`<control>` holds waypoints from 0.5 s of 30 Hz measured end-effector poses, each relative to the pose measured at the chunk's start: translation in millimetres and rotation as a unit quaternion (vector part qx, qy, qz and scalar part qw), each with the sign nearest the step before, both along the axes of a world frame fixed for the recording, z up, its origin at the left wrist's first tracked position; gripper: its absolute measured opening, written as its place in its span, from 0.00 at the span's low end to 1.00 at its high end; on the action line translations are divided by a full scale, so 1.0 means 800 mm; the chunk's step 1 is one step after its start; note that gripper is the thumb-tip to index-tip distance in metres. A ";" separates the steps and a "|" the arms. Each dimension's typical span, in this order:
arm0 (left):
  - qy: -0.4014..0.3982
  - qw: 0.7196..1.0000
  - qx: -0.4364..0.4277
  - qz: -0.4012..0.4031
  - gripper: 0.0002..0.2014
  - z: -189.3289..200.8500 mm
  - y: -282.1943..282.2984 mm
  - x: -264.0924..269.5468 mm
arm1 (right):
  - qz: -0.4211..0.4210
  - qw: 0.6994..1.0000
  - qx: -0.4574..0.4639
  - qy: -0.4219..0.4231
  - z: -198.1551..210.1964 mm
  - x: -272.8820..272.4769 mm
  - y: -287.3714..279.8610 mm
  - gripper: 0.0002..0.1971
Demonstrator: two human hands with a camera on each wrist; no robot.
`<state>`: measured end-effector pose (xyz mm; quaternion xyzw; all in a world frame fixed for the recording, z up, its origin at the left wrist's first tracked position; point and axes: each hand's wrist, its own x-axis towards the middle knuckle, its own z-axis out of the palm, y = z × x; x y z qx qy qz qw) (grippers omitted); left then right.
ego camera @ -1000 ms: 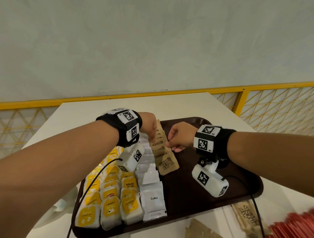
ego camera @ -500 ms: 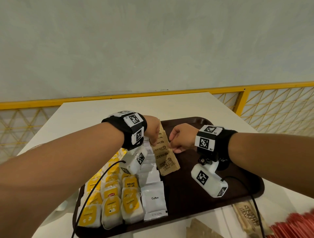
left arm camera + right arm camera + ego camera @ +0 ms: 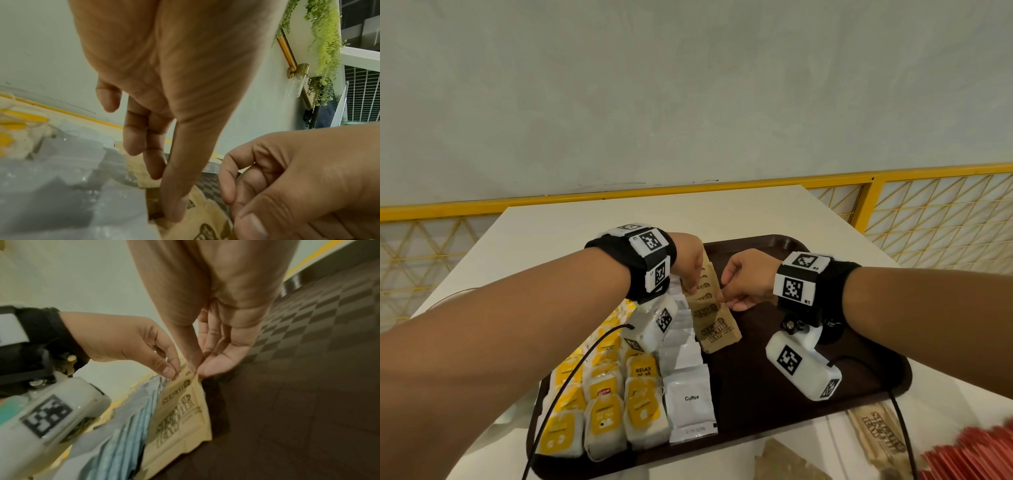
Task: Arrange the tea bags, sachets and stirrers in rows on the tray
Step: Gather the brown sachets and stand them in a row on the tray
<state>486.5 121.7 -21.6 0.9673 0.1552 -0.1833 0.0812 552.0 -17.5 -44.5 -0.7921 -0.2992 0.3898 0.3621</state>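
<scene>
A dark brown tray [image 3: 750,394] holds rows of yellow-labelled tea bags [image 3: 602,411], white coffee sachets [image 3: 690,401] and an overlapping row of brown sugar sachets [image 3: 717,329]. Both hands meet at the far part of the brown row. My left hand [image 3: 690,287] pinches the left top edge of a brown sachet [image 3: 205,216] between thumb and forefinger. My right hand [image 3: 726,298] pinches the right edge of the brown sachets [image 3: 180,410], thumb against fingers [image 3: 218,360]. In the right wrist view the left hand [image 3: 171,373] sits just left of the right hand [image 3: 196,372].
Bare tray floor lies to the right of the brown row. Off the tray's near right corner lie loose brown sachets [image 3: 883,435] and a pile of red stirrers [image 3: 969,455]. The tray sits on a white table [image 3: 571,233] bordered by a yellow railing [image 3: 893,174].
Both hands stay at the brown sachet row. The left hand has shifted slightly to the right over the row; the sachets have barely moved.
</scene>
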 end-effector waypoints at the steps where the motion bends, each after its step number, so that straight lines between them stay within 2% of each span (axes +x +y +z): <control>1: 0.000 1.000 -0.001 -0.001 0.09 0.000 0.000 0.000 | 0.000 1.000 0.000 0.001 -0.002 0.000 0.000 0.11; 7: -0.036 0.999 0.012 0.029 0.10 0.007 0.011 -0.002 | 0.028 0.998 -0.050 -0.001 0.004 0.004 -0.004 0.09; 9: -0.046 0.998 0.011 0.045 0.11 0.011 0.017 -0.005 | 0.047 0.996 -0.072 0.011 0.004 0.004 -0.009 0.12; 11: -0.053 0.997 0.007 0.059 0.11 0.014 0.023 -0.006 | 0.043 0.996 -0.070 0.015 0.001 0.003 -0.012 0.16; 15: -0.066 0.995 0.012 0.080 0.11 0.016 0.028 -0.010 | 0.025 0.998 -0.053 0.026 -0.001 0.004 -0.013 0.16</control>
